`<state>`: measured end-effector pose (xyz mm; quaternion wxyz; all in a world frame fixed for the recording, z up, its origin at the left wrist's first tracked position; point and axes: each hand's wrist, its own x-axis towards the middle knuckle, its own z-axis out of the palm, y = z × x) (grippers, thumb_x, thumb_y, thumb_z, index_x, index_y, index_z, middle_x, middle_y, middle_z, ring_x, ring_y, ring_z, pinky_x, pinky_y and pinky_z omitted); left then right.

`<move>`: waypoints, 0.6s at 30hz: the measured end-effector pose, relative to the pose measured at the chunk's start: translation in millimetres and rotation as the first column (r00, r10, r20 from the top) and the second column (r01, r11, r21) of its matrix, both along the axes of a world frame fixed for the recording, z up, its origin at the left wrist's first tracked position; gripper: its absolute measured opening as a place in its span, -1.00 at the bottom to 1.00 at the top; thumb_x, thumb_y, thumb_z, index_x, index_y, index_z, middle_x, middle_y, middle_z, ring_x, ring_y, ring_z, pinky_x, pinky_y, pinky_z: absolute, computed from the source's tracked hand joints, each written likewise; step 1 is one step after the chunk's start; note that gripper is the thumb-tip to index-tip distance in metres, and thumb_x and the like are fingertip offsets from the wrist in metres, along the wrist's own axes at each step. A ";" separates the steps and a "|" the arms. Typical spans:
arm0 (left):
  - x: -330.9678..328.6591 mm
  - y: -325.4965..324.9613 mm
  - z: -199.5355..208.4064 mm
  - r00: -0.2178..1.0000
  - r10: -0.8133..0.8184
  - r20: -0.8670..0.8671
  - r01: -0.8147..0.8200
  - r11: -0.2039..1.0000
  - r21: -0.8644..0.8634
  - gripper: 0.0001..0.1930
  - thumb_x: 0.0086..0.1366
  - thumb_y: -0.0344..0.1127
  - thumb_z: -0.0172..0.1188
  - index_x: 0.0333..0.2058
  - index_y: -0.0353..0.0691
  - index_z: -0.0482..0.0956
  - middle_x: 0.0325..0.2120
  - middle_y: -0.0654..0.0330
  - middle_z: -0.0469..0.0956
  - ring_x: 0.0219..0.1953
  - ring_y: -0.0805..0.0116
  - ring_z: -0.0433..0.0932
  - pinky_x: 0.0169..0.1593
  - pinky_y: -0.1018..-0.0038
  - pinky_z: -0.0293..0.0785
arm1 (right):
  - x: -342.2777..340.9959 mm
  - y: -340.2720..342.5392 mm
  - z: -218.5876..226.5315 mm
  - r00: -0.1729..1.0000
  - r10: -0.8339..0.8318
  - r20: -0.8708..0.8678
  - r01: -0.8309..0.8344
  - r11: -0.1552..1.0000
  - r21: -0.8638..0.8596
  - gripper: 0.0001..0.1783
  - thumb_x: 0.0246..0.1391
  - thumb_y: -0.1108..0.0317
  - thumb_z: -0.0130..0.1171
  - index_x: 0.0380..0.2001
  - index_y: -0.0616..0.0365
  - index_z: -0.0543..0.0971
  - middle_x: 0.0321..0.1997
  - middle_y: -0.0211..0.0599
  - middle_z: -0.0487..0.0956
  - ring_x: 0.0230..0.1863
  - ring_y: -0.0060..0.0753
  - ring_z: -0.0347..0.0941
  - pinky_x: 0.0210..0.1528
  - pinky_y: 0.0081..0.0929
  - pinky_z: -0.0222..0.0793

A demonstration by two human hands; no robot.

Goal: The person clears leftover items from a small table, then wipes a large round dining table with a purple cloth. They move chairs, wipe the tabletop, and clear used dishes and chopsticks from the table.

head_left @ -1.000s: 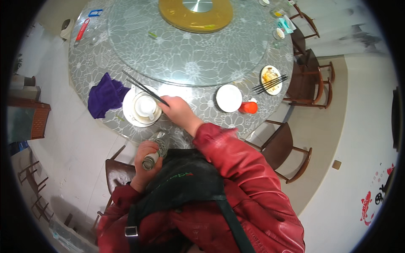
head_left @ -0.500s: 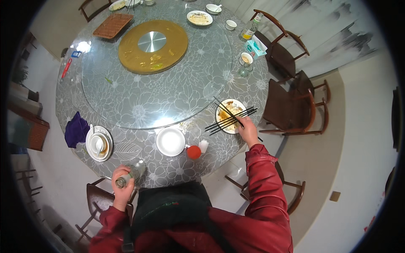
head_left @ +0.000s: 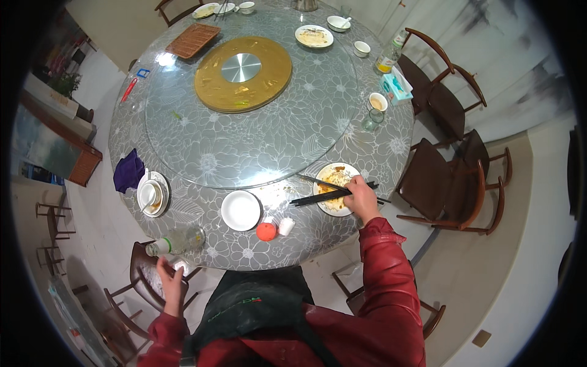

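Note:
My right hand is closed around a bundle of dark chopsticks. It is over a white plate smeared with food scraps. One chopstick angles away from the rest of the bundle. At the table's near left edge stands a clear glass bottle with a green-and-white band at its neck. Just below it is my left hand, apart from the bottle, with thumb and fingers spread. A small whitish thing beside its fingers is too unclear to name.
Near me are a white dish, a red-orange round thing and a white crumpled piece. Stacked bowls and a purple cloth lie left. A glass turntable covers the middle. Chairs stand right.
My left hand has let go of the bottle and moved down from it. The crossed, fanned chopsticks in my right hand are now drawn into a tighter bundle.

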<state>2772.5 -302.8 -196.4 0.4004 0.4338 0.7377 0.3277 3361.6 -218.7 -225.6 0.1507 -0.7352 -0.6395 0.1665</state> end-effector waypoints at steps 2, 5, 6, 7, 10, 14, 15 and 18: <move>-8.8 -31.5 -25.0 0.973 0.028 0.231 0.035 0.964 -0.264 -0.46 0.15 -0.47 0.17 0.11 -0.21 0.22 -0.11 0.23 0.42 -0.05 0.42 0.39 0.07 0.49 0.27 | 0.2 0.6 -0.9 0.998 0.047 0.040 -0.048 0.999 0.009 -0.81 -0.32 0.42 0.18 -0.49 0.13 0.55 -0.30 -0.23 0.42 -0.34 -0.09 0.47 -0.32 -0.20 0.41; 40.8 -24.8 -6.0 0.892 -0.047 0.449 0.294 0.816 -0.498 -0.65 0.19 -0.42 0.18 -0.03 -0.22 0.40 -0.28 0.29 0.51 -0.18 0.52 0.45 -0.02 0.57 0.35 | 0.3 -0.1 -2.9 0.993 0.054 0.104 -0.055 0.999 -0.001 -0.84 -0.28 0.38 0.21 -0.49 0.11 0.55 -0.34 -0.25 0.42 -0.30 -0.11 0.44 -0.30 -0.20 0.40; 50.3 -23.4 -15.0 0.851 -0.148 0.504 0.399 0.807 -0.436 -0.69 0.20 -0.40 0.18 -0.07 -0.23 0.44 -0.28 0.28 0.52 -0.19 0.54 0.46 -0.03 0.57 0.37 | 1.7 -1.6 -3.5 0.993 0.048 0.109 -0.048 0.999 -0.002 -0.85 -0.26 0.37 0.22 -0.49 0.11 0.55 -0.35 -0.24 0.42 -0.29 -0.10 0.43 -0.29 -0.20 0.39; 60.4 -22.0 -13.4 0.851 -0.229 0.473 0.429 0.823 -0.373 -0.72 0.22 -0.37 0.18 -0.08 -0.24 0.48 -0.26 0.28 0.53 -0.18 0.55 0.46 -0.04 0.59 0.38 | -0.6 1.2 -2.3 0.994 0.059 0.095 -0.061 0.998 0.022 -0.86 -0.24 0.38 0.23 -0.50 0.12 0.54 -0.37 -0.24 0.43 -0.26 -0.09 0.40 -0.25 -0.21 0.37; 72.1 -9.5 -4.0 0.796 -0.374 0.476 0.559 0.756 -0.341 -0.71 0.23 -0.37 0.17 -0.07 -0.26 0.48 -0.25 0.29 0.53 -0.18 0.56 0.46 -0.04 0.60 0.38 | -1.0 1.6 -2.0 0.990 0.067 0.127 -0.069 0.998 0.013 -0.84 -0.25 0.39 0.25 -0.48 0.12 0.57 -0.34 -0.23 0.46 -0.23 -0.09 0.38 -0.15 -0.22 0.33; 73.2 0.2 -12.8 0.771 -0.311 0.555 0.565 0.737 -0.371 -0.67 0.24 -0.35 0.17 -0.03 -0.27 0.47 -0.24 0.30 0.53 -0.18 0.56 0.45 -0.03 0.60 0.37 | -10.9 -1.9 7.9 0.993 0.056 0.103 -0.063 0.995 0.071 -0.69 -0.28 0.39 0.29 -0.33 0.10 0.57 -0.22 -0.22 0.47 -0.16 -0.07 0.38 -0.08 -0.21 0.29; 81.2 6.5 -13.8 0.784 -0.299 0.544 0.544 0.754 -0.369 -0.65 0.24 -0.33 0.17 -0.01 -0.28 0.46 -0.21 0.27 0.52 -0.15 0.55 0.45 -0.01 0.59 0.36 | -16.4 -0.8 16.1 0.989 0.067 0.134 -0.081 0.992 0.100 -0.59 -0.31 0.39 0.33 -0.25 0.11 0.56 -0.15 -0.19 0.46 -0.12 -0.01 0.38 -0.09 -0.20 0.31; 105.5 32.5 -20.7 0.750 -0.241 0.616 0.488 0.831 -0.269 -0.60 0.24 -0.33 0.17 0.04 -0.29 0.40 -0.13 0.21 0.49 -0.09 0.50 0.43 0.01 0.58 0.35 | -30.9 -14.8 35.5 0.992 0.006 0.123 -0.040 0.961 0.275 -0.66 -0.26 0.39 0.32 -0.29 0.15 0.56 -0.17 -0.17 0.48 -0.17 -0.02 0.40 -0.15 -0.22 0.32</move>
